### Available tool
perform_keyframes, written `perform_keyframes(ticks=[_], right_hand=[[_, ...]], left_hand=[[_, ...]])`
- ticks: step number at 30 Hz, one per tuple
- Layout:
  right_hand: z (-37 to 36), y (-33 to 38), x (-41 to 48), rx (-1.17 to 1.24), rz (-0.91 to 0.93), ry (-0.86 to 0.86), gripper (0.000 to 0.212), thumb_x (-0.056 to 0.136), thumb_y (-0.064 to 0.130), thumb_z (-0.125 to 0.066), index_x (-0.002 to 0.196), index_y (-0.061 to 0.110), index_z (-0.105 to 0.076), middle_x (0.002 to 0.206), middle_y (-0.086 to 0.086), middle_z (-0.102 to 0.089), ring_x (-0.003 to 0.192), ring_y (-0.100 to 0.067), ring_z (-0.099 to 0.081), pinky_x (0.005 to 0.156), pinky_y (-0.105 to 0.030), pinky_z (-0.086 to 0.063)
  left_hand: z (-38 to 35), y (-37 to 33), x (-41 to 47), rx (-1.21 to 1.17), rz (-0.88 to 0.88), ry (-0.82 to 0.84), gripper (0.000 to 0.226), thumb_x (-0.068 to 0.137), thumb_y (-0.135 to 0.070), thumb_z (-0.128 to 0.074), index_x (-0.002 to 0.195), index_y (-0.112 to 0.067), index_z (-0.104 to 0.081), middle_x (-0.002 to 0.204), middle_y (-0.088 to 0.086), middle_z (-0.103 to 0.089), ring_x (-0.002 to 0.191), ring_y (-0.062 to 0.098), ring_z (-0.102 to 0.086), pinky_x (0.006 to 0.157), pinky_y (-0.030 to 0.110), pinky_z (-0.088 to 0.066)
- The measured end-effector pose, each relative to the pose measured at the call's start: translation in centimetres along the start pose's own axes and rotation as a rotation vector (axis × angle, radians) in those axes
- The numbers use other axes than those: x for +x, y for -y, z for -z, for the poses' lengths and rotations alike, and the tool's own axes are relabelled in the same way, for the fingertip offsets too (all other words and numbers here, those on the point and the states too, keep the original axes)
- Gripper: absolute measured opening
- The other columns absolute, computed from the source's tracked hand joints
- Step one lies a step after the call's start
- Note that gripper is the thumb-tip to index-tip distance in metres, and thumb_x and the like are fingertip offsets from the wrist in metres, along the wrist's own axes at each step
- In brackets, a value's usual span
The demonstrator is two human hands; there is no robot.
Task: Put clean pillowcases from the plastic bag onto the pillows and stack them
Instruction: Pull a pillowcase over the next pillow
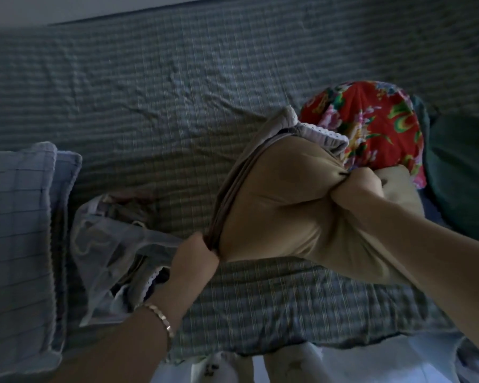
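A tan pillow is held up over the bed, right of centre. My right hand grips its near end in a fist. A grey-brown pillowcase with a white lace hem is bunched round the pillow's far and left side. My left hand grips the gathered edge of that pillowcase at the pillow's lower left. A clear plastic bag with more folded cloth inside lies on the bed to the left of my left hand. Two light blue cased pillows lie stacked at the left edge.
A grey-green checked sheet covers the bed. A red floral pillow lies behind the tan pillow at the right, with a dark green cushion beside it. The bed's near edge runs along the bottom, with my feet below it.
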State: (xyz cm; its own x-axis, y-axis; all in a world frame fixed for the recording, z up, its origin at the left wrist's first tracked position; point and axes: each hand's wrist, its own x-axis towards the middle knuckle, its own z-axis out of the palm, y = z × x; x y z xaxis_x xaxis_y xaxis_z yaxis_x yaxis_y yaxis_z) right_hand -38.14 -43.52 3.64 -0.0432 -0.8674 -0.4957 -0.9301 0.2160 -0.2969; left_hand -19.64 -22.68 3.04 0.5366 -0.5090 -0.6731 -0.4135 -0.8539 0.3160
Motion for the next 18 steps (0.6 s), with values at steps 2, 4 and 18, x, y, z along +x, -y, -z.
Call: perform_keyframes(ticks=[2,4,18], right_hand=[[-0.6,0.2,0.3,-0.021,-0.015,0.017,0.028,0.086,0.015,-0.053,0.106,-0.004,-0.057,0.107,-0.019,-0.061,0.104,-0.036,-0.057,0.075,-0.034,-0.04],[-1.1,0.1,1.0,0.015,-0.054,0.001,0.028,0.088,0.014,-0.052,0.11,-0.004,-0.056,0.11,-0.019,-0.06,0.106,-0.035,-0.057,0.075,-0.033,-0.039],[-2.5,-1.5,-3.5,0.193,0.193,0.167,0.058,0.08,0.021,-0.066,0.128,0.005,-0.038,0.126,-0.015,-0.051,0.117,-0.031,-0.049,0.088,-0.031,-0.039]], left_hand=[[-0.5,0.3,-0.2,-0.064,-0.016,0.001,0.0,0.089,-0.011,-0.054,0.089,-0.012,-0.054,0.068,0.003,-0.057,0.054,0.014,-0.051,0.043,0.022,-0.032],[-1.5,-0.2,-1.6,-0.259,-0.061,-0.008,0.012,0.093,-0.01,-0.051,0.082,-0.015,-0.052,0.063,0.001,-0.051,0.048,0.009,-0.044,0.041,0.017,-0.029],[-3.7,-6.6,-1.7,-0.688,0.004,-0.241,0.02,0.093,-0.028,-0.053,0.078,-0.018,-0.043,0.076,-0.006,-0.046,0.068,0.009,-0.047,0.051,0.011,-0.035]])
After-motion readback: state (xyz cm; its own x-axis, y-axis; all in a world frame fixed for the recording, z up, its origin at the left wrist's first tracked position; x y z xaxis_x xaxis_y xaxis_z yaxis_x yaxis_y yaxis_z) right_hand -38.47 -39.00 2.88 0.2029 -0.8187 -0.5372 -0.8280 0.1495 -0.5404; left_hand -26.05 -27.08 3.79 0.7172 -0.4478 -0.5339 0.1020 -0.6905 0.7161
